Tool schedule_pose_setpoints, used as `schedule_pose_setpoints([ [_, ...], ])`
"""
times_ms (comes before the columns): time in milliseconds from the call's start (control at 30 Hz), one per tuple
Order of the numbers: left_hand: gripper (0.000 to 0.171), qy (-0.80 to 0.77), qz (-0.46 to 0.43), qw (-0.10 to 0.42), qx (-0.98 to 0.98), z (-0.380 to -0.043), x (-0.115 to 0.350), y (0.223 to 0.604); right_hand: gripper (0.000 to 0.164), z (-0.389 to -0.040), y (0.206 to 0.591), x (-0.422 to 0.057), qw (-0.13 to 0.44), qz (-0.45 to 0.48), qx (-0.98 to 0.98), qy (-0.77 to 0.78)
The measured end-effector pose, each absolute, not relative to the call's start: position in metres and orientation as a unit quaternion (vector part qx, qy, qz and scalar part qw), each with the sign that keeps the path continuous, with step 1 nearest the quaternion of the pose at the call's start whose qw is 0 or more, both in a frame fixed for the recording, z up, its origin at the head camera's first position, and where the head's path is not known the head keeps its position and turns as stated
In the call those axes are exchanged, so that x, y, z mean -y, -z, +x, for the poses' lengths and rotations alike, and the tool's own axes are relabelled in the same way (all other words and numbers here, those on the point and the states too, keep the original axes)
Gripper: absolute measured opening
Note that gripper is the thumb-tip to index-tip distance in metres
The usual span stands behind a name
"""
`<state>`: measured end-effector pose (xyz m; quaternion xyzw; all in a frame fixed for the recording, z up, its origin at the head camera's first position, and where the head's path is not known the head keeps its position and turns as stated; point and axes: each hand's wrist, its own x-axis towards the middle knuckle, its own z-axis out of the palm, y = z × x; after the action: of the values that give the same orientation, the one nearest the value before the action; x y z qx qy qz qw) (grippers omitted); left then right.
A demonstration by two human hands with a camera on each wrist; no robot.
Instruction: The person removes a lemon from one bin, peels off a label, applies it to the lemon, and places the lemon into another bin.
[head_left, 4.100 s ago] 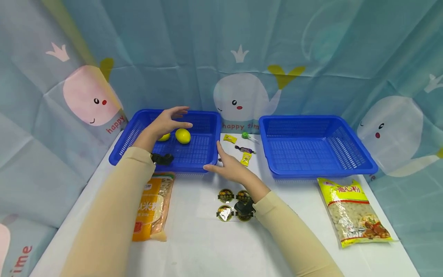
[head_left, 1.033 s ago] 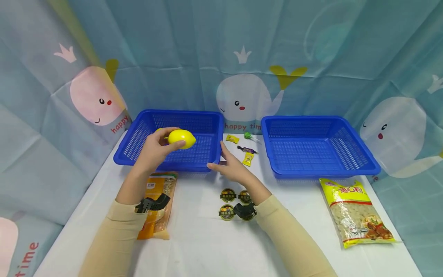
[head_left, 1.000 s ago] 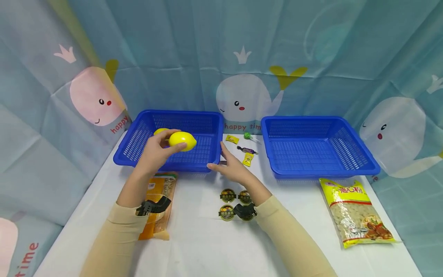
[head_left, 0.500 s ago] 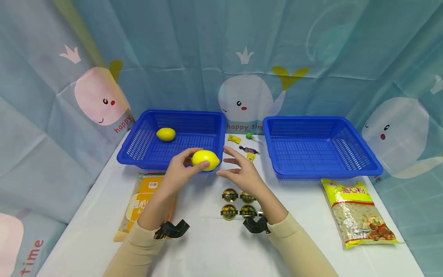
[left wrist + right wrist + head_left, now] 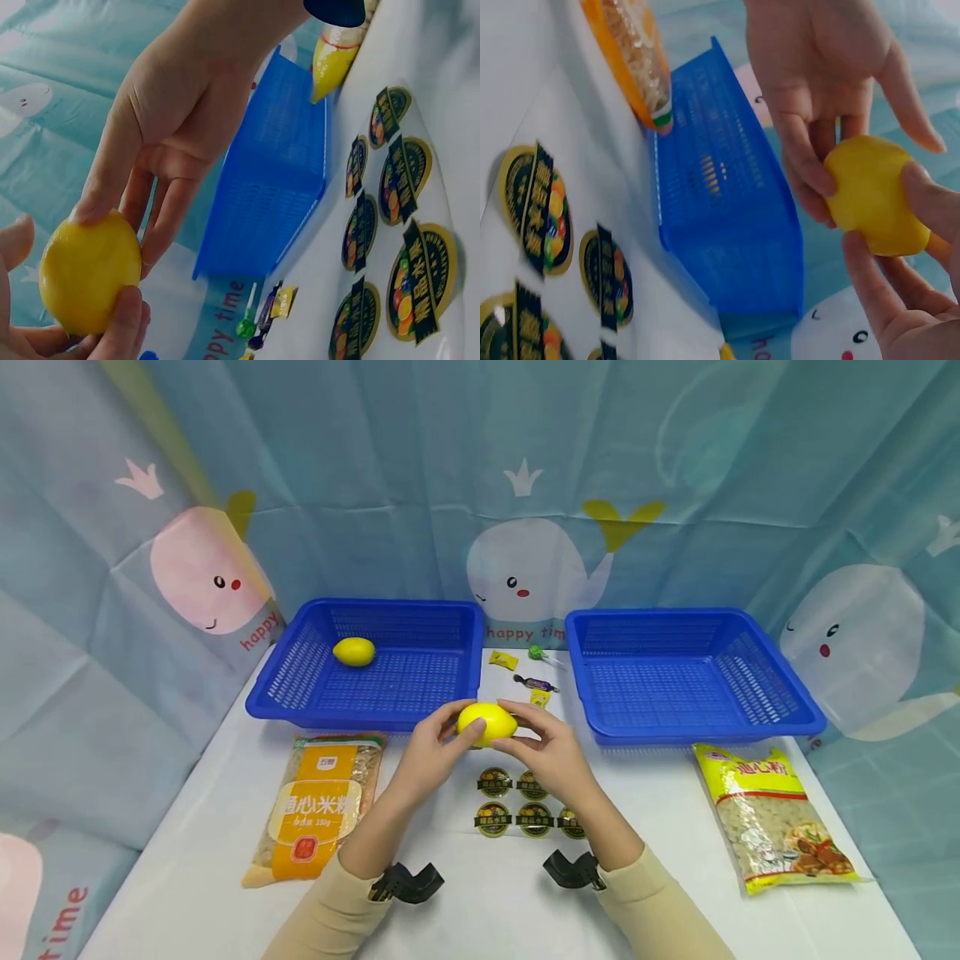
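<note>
A yellow lemon [image 5: 489, 723] is between both hands, above the table in front of the baskets. My right hand [image 5: 561, 758] pinches its right end between thumb and fingers. My left hand [image 5: 429, 757] has curled fingers against the other end. In the left wrist view, the left thumb [image 5: 15, 241] looks slightly off the lemon [image 5: 84, 274]. From the right wrist, the right thumb and fingers press the lemon [image 5: 871, 196] from two sides. A second lemon [image 5: 354, 652] lies in the left blue basket [image 5: 375, 725]. Below the hands lie several round black-and-gold stickers [image 5: 492, 820].
Another blue basket [image 5: 697, 731] stands at the right. Between the baskets lie yellow candies [image 5: 503, 660], a purple-wrapped candy [image 5: 535, 683] and a green lollipop [image 5: 536, 652]. An orange pasta bag [image 5: 318, 810] lies front left, a yellow one [image 5: 772, 818] front right.
The left hand has taken a lemon from the left basket and carried it right and nearer. My right hand has left that basket's edge and taken hold of the lemon's other end.
</note>
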<state>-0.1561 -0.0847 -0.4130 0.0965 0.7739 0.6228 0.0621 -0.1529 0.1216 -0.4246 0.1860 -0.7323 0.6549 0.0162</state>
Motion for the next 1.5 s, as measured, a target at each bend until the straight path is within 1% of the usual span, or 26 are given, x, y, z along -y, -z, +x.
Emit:
schedule_pose_setpoints([
  [167,0.062,-0.627,0.108,0.072,-0.768,-0.156,0.078,0.420,0.049,-0.150,0.430,-0.136,0.017,0.164,0.741,-0.650],
  [300,0.058,-0.611,0.113,0.063,-0.781,-0.156,0.069,0.428,0.050,-0.149,0.434,-0.147,0.014,0.151,0.754,-0.639],
  [400,0.058,-0.590,0.109,0.058,-0.798,-0.156,0.060,0.435,0.050,-0.148,0.438,-0.154,0.020,0.140,0.779,-0.611],
  [500,0.059,-0.565,0.099,0.064,-0.817,-0.156,0.051,0.443,0.048,-0.149,0.442,-0.158,0.024,0.123,0.813,-0.569],
  [600,0.060,-0.548,0.081,0.068,-0.829,-0.160,0.044,0.453,0.048,-0.151,0.448,-0.159,0.016,0.102,0.838,-0.536],
  [733,0.056,-0.543,0.059,0.077,-0.834,-0.167,0.038,0.464,0.051,-0.156,0.457,-0.159,-0.004,0.076,0.848,-0.524],
  [833,0.052,-0.536,0.054,0.081,-0.839,-0.174,0.035,0.472,0.051,-0.162,0.464,-0.160,-0.013,0.060,0.850,-0.523],
  [967,0.051,-0.523,0.060,0.079,-0.847,-0.184,0.032,0.479,0.051,-0.170,0.472,-0.161,-0.021,0.042,0.860,-0.508],
  [1300,0.053,-0.492,0.066,0.085,-0.864,-0.195,0.031,0.489,0.051,-0.181,0.484,-0.164,-0.053,0.013,0.873,-0.485],
  [1500,0.058,-0.462,0.066,0.091,-0.880,-0.195,0.031,0.487,0.053,-0.182,0.486,-0.164,-0.060,0.017,0.876,-0.479],
])
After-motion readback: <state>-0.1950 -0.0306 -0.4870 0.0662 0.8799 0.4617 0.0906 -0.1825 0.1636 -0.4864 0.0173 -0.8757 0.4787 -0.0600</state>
